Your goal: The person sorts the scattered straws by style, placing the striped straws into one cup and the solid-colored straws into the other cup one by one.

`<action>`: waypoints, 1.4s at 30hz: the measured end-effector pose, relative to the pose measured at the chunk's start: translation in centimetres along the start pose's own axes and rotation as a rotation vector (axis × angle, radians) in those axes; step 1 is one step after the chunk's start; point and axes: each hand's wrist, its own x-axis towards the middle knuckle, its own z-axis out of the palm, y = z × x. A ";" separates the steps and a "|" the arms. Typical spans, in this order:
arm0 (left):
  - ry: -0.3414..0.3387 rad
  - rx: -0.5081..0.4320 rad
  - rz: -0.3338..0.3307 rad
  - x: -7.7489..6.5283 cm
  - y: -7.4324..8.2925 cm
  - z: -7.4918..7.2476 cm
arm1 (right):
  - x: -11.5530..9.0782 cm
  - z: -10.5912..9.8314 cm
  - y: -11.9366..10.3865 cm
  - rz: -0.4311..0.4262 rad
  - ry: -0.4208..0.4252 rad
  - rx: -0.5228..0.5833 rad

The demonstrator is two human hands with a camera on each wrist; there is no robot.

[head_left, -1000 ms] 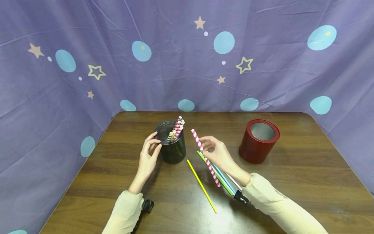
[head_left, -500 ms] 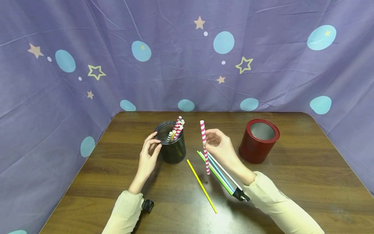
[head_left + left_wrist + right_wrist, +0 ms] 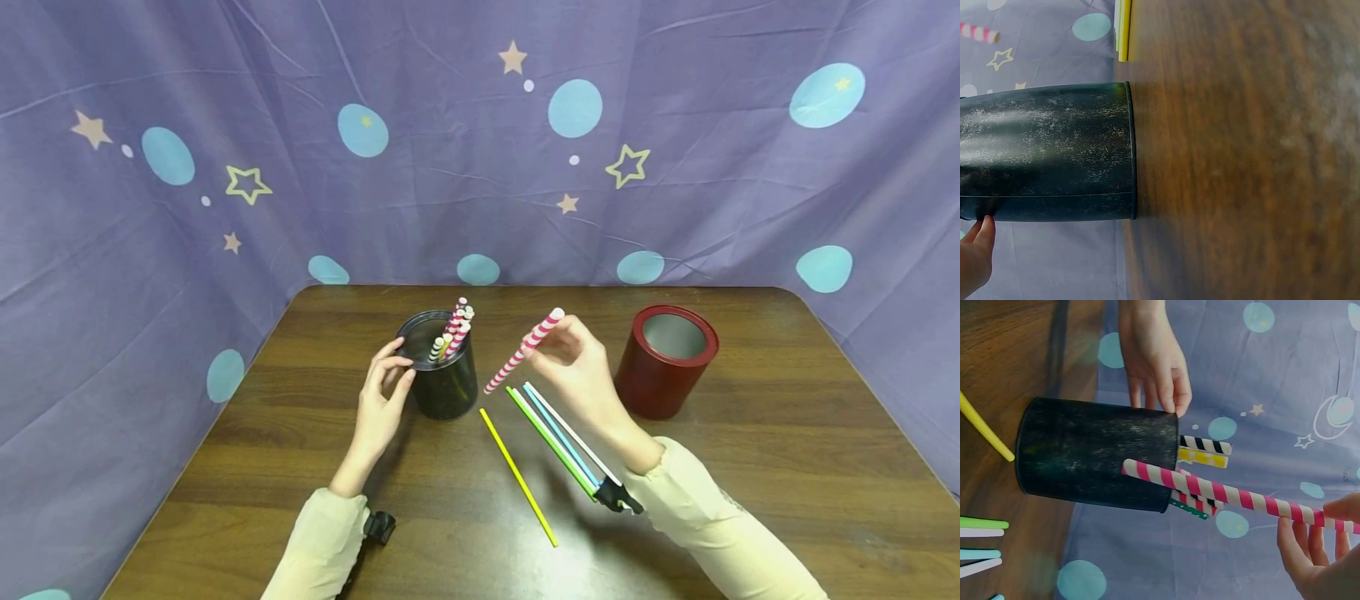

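My right hand [image 3: 581,379] pinches a pink-and-white striped paper straw [image 3: 517,358] between thumb and fingers. The straw is in the air, tilted, its lower end pointing left toward the black can [image 3: 444,387]. In the right wrist view the straw [image 3: 1235,495] crosses in front of the can [image 3: 1097,456]. Several patterned paper straws [image 3: 457,332] stand inside that can, leaning right. My left hand [image 3: 381,408] touches the can's left side near the rim with fairly straight fingers. A fingertip [image 3: 985,234] against the can shows in the left wrist view.
A red can [image 3: 660,375] stands at the right. A yellow straw [image 3: 517,475] lies on the wooden table [image 3: 300,467] between the hands. Green, white and blue straws [image 3: 562,442] lie beside it, partly under the right wrist's black camera mount [image 3: 617,496].
My right hand has lifted the striped straw off the table and turned it, so its top now leans right and its lower end swings left toward the black can. The left hand stays put.
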 end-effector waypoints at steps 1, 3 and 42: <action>0.000 -0.001 0.002 0.0 0.0 0.0 | 0.0 0.0 -0.1 -0.008 0.002 0.006; 0.000 -0.001 0.005 0.0 0.0 0.0 | 0.0 0.1 -0.5 -0.017 0.008 0.018; 0.002 -0.009 0.009 0.0 -0.3 0.0 | 2.3 3.9 0.0 -0.158 0.036 0.161</action>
